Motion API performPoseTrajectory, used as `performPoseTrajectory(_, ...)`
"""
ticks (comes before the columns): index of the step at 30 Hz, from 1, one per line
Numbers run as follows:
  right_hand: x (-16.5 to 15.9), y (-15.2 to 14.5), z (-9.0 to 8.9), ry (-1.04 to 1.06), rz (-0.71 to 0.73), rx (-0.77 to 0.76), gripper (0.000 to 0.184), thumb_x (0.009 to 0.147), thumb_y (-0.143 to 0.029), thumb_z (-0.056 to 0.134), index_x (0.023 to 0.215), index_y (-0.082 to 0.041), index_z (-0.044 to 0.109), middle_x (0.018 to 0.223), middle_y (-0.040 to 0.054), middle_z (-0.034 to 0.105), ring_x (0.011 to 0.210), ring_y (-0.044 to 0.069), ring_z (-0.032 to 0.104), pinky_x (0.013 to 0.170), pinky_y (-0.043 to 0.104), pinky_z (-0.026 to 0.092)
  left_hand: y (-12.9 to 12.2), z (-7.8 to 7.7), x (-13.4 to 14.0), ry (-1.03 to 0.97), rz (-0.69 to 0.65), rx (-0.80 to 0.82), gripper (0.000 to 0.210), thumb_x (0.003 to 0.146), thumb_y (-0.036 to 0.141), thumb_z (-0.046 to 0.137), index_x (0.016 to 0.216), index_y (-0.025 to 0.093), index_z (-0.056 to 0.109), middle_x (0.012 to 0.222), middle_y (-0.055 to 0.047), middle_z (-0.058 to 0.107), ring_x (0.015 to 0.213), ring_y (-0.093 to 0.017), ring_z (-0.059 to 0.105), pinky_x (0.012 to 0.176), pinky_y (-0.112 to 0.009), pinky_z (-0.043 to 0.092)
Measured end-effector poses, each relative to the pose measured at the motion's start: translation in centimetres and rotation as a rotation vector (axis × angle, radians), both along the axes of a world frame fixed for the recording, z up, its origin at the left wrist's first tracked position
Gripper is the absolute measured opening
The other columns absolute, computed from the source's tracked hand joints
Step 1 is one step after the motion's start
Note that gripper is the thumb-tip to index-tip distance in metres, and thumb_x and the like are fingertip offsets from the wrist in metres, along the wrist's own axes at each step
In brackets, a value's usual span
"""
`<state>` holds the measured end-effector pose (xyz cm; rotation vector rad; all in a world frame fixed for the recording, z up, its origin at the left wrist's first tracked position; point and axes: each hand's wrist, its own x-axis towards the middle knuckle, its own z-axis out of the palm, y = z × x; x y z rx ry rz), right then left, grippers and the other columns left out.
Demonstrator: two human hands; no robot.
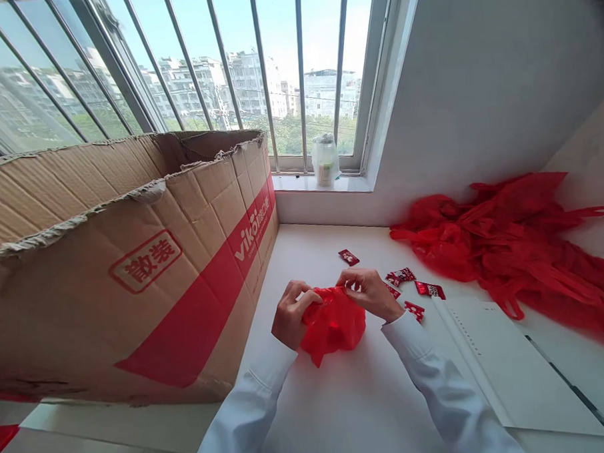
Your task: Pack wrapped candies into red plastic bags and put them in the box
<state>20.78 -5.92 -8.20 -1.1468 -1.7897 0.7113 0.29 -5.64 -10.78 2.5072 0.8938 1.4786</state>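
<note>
A small red bag (334, 325) of thin, see-through material sits on the white table, its top gathered between my hands. My left hand (292, 314) pinches the left side of the gathered top, fingers closed. On the other side, my right hand (372, 291) grips the top edge with thumb and forefinger. What the bag holds, if anything, cannot be made out. Just past my right hand lie several small red packets (400, 276), with one packet (349, 257) farther back by itself.
A large open cardboard box (208, 257) stands close on the left. Red bags (483, 238) are heaped at the right against the wall. A white panel (518, 364) lies at the front right. On the sill of the barred window stands a plastic-wrapped container (325, 162).
</note>
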Motion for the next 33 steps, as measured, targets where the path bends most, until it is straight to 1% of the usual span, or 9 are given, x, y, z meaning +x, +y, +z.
performPoseTrajectory(4,0.7,-0.4,-1.1,0.045,-0.061,-0.053,0.012,0.066,-0.013,0.054,0.059,-0.017,0.064,0.061,-0.0013,0.058,0.061,0.011,0.049,0.054,0.022,0.033,-1.3,-1.0,-0.8,0.01,0.013,0.015,0.016,0.084,0.012,0.059,0.07,0.021,0.06,0.066,0.001,0.054,0.07,-0.015,0.051,0.066,-0.027,0.046)
performPoseTrajectory(9,1.7,-0.1,-4.2,0.181,-0.146,-0.168,0.013,0.066,-0.018,0.05,0.061,-0.016,0.062,0.056,-0.0012,0.055,0.056,0.011,0.047,0.052,0.023,0.034,-3.2,-2.5,-1.7,-0.008,0.06,-0.017,0.016,0.086,0.019,0.061,0.071,0.022,0.061,0.067,0.002,0.057,0.069,-0.014,0.055,0.062,-0.024,0.049)
performPoseTrajectory(12,1.9,0.0,-5.8,0.243,-0.122,-0.207,0.012,0.066,-0.021,0.05,0.066,-0.016,0.06,0.059,-0.0018,0.055,0.055,0.011,0.047,0.052,0.022,0.035,-4.4,-3.9,-1.9,-0.038,0.128,-0.026,0.003,0.088,0.021,0.058,0.088,0.022,0.061,0.08,0.0,0.061,0.079,-0.015,0.06,0.068,-0.026,0.053)
performPoseTrajectory(15,1.8,0.0,-6.6,0.283,-0.095,-0.192,0.013,0.069,-0.025,0.05,0.073,-0.017,0.059,0.069,-0.0006,0.058,0.061,0.011,0.05,0.057,0.022,0.039,-5.5,-5.3,-2.3,-0.068,0.232,-0.001,0.029,0.088,0.031,0.058,0.114,0.018,0.052,0.103,-0.009,0.06,0.097,-0.023,0.06,0.08,-0.037,0.055)
performPoseTrajectory(17,1.6,-0.2,-6.8,0.288,-0.094,-0.168,0.014,0.071,-0.027,0.049,0.076,-0.017,0.058,0.073,0.0003,0.059,0.064,0.012,0.051,0.059,0.023,0.04,-6.0,-6.0,-2.7,-0.058,0.278,0.027,0.04,0.088,0.038,0.057,0.12,0.017,0.049,0.109,-0.013,0.057,0.101,-0.026,0.058,0.083,-0.043,0.054)
performPoseTrajectory(20,1.2,-0.6,-6.7,0.242,-0.092,-0.131,0.011,0.072,-0.024,0.05,0.075,-0.017,0.058,0.074,0.0005,0.06,0.066,0.012,0.052,0.061,0.023,0.04,-6.1,-6.7,-3.0,-0.017,0.307,0.066,0.039,0.083,0.042,0.062,0.113,0.019,0.053,0.104,-0.011,0.06,0.099,-0.028,0.056,0.085,-0.045,0.052)
performPoseTrajectory(25,0.4,-1.0,-6.3,0.139,-0.087,-0.068,0.011,0.069,-0.017,0.051,0.072,-0.018,0.062,0.072,-0.0003,0.063,0.068,0.013,0.053,0.066,0.026,0.04,-5.3,-7.0,-2.8,0.032,0.313,0.081,0.009,0.084,0.021,0.062,0.092,0.022,0.058,0.079,-0.001,0.065,0.087,-0.022,0.057,0.08,-0.036,0.05)
performPoseTrajectory(27,0.1,-0.9,-6.3,0.13,-0.122,-0.043,0.012,0.07,-0.017,0.051,0.071,-0.019,0.062,0.072,-0.0001,0.064,0.069,0.015,0.054,0.068,0.027,0.04,-5.0,-7.0,-2.8,0.038,0.312,0.095,0.008,0.085,0.014,0.059,0.086,0.022,0.058,0.074,0.001,0.065,0.082,-0.02,0.056,0.078,-0.034,0.05)
performPoseTrajectory(33,-0.1,-0.2,-6.2,0.145,-0.192,0.015,0.013,0.072,-0.017,0.051,0.072,-0.019,0.064,0.074,0.0009,0.066,0.071,0.016,0.057,0.07,0.028,0.042,-4.5,-6.3,-2.8,0.048,0.292,0.141,0.009,0.086,0.012,0.058,0.085,0.021,0.059,0.075,0.0,0.067,0.082,-0.02,0.054,0.078,-0.033,0.05)
